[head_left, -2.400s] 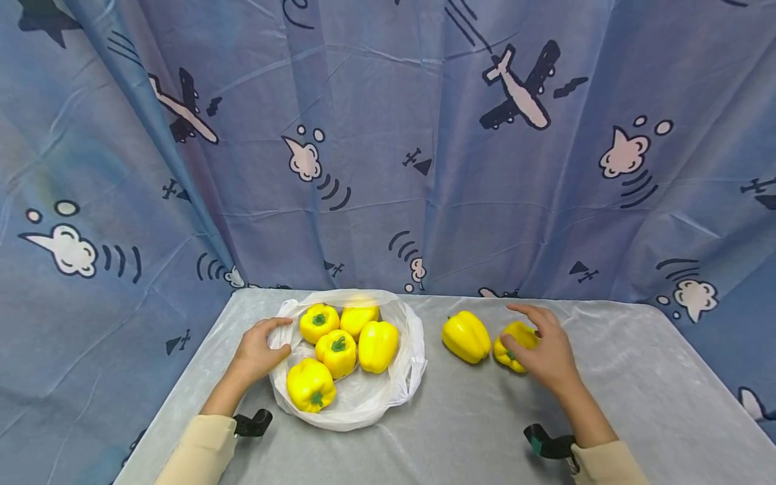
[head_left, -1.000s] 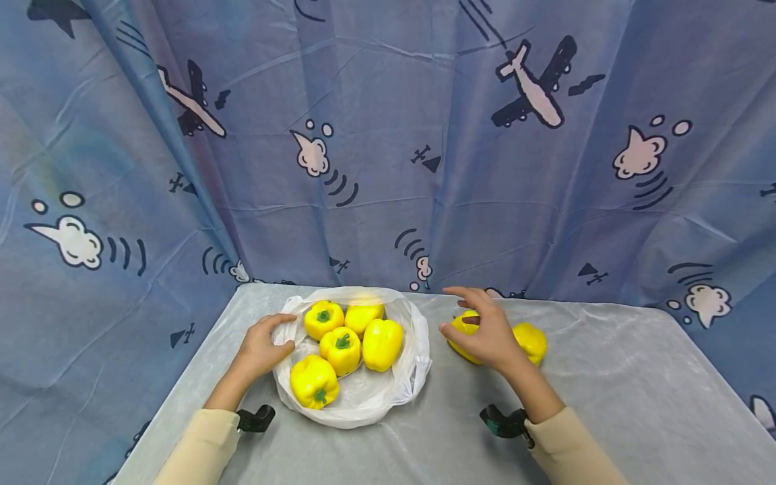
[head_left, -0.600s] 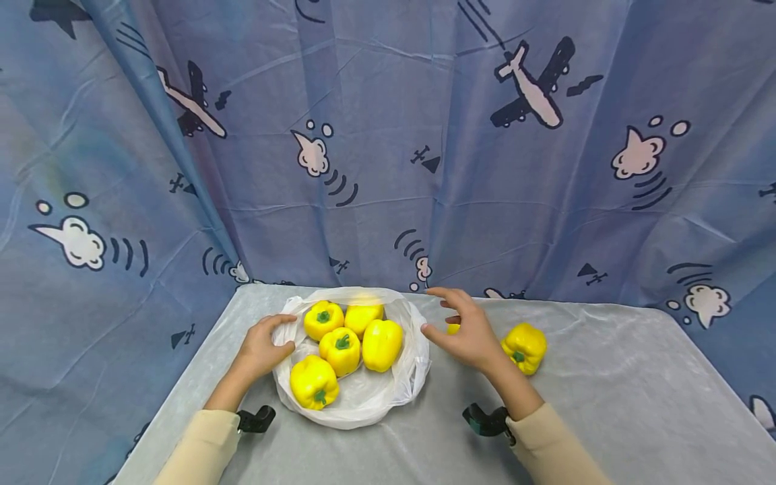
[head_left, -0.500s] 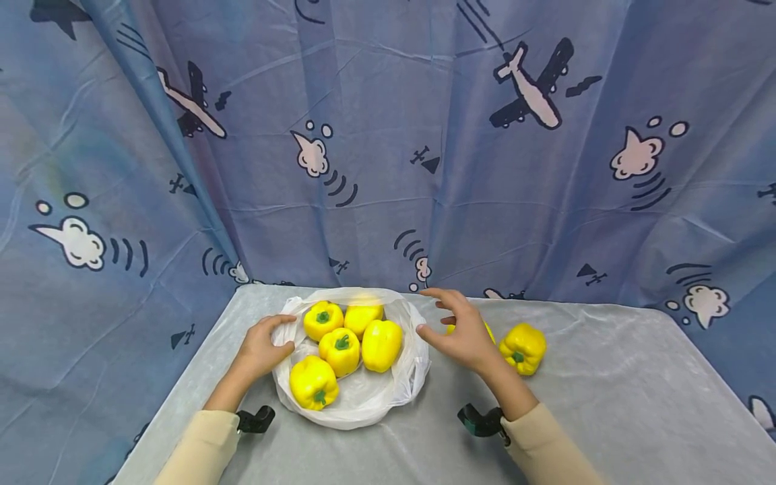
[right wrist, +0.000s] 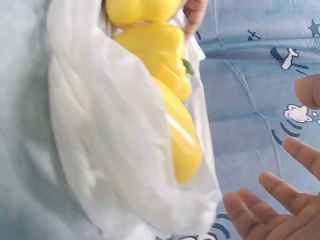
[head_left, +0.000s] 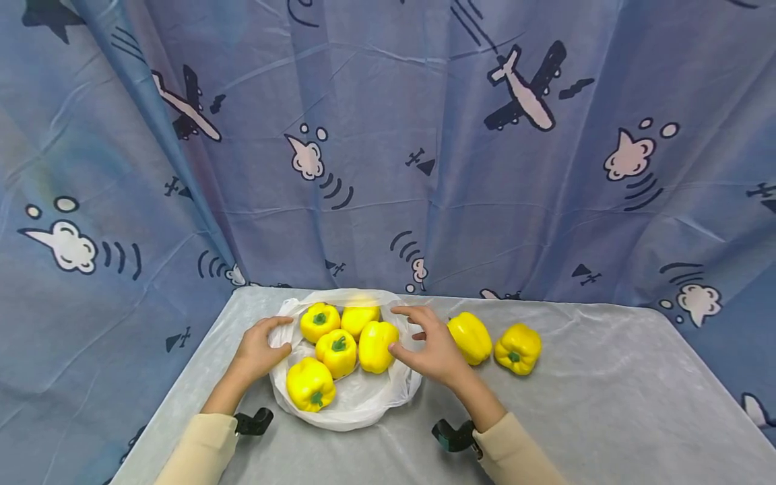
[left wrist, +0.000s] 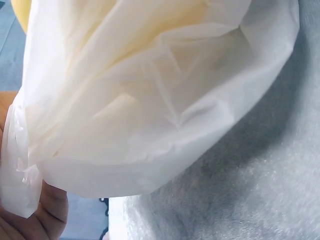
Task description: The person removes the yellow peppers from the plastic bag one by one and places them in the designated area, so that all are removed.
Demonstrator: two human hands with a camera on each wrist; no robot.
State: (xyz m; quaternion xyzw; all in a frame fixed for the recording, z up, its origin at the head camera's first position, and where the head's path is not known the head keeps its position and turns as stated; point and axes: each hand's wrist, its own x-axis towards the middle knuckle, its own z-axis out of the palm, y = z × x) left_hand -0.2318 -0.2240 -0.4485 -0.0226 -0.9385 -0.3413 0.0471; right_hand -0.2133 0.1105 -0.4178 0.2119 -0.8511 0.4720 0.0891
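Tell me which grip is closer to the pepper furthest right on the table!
Right. The right grip is at the right side of the white bag, left of that yellow pepper. The left grip is farther away, at the bag's left rim.

A white plastic bag [left wrist: 140,115] is creasing, yellow showing through its upper part. A yellow thing [left wrist: 20,12] is peeking past the bag's upper left edge. The left hand [left wrist: 45,215] is holding the bag's gathered lower left side, folds partly covering it. Grey cloth [left wrist: 260,175] is lying right of the bag; blue fabric [left wrist: 82,215] is showing below it.
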